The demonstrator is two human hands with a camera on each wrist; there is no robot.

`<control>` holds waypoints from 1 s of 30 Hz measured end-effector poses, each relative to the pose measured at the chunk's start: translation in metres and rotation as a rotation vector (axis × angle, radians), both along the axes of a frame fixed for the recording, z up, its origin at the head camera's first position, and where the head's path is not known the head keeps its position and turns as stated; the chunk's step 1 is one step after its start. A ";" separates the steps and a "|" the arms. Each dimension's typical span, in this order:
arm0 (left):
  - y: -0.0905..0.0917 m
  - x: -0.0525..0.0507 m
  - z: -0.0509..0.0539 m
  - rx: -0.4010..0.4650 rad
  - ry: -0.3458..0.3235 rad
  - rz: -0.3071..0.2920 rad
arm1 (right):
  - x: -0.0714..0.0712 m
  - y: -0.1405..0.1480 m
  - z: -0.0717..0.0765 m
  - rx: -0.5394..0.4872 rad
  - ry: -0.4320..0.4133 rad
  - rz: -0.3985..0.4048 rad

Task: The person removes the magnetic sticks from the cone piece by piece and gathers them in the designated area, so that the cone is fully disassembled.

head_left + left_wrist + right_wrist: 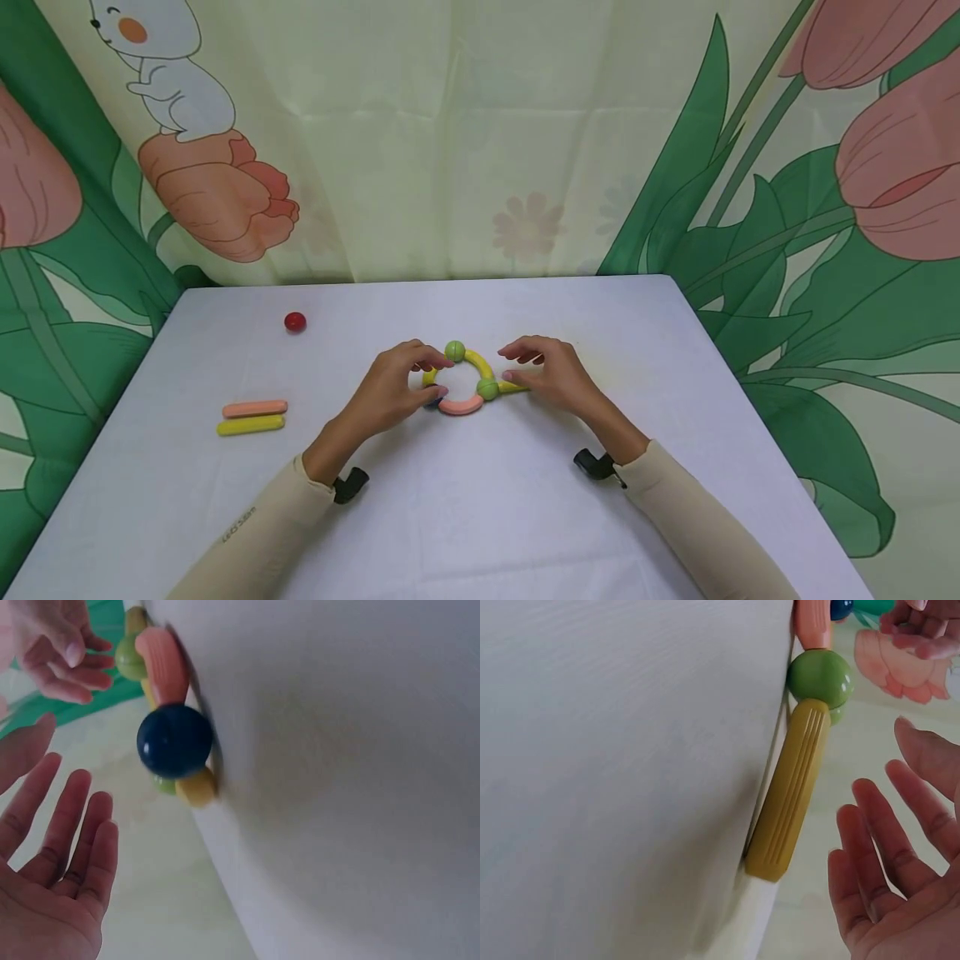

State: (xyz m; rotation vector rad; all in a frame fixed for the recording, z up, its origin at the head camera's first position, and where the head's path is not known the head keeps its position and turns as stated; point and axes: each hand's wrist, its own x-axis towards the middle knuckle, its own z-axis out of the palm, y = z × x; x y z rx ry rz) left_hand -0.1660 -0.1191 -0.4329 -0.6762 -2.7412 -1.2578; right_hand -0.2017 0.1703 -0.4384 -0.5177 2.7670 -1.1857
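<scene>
Left hand (390, 382), right hand (551, 372): fingers apart, flanking glossy yellow-pink-green-blue rod-and-ball ring (480, 364); grooved yellow rod (789, 795) at three o'clock. Beige left sleeve (258, 542): lettering (239, 524) perhaps "Let's…".

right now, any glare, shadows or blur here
Head: even light, soft shadows on the white cloth by the left hand and right hand; left wrist: dimmer, slightly soft, small highlights on the dark blue ball; right wrist: soft shadow beside the yellow stick, sheen on the green ball.
</scene>
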 end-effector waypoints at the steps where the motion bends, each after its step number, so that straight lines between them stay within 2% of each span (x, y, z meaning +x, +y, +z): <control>1: 0.004 -0.002 -0.001 0.001 -0.006 -0.010 | 0.002 0.003 -0.001 -0.001 0.000 -0.001; 10: 0.032 -0.020 -0.013 0.009 -0.069 -0.105 | 0.007 0.021 -0.008 0.032 -0.034 -0.025; 16: 0.050 -0.027 -0.018 -0.057 -0.095 -0.125 | 0.006 0.024 -0.014 0.056 -0.073 -0.044; 22: 0.062 -0.027 -0.021 -0.131 -0.065 -0.130 | 0.004 0.024 -0.016 0.071 -0.072 -0.020; 30: 0.068 -0.028 -0.023 -0.158 -0.016 -0.125 | 0.004 0.024 -0.017 0.110 -0.048 0.059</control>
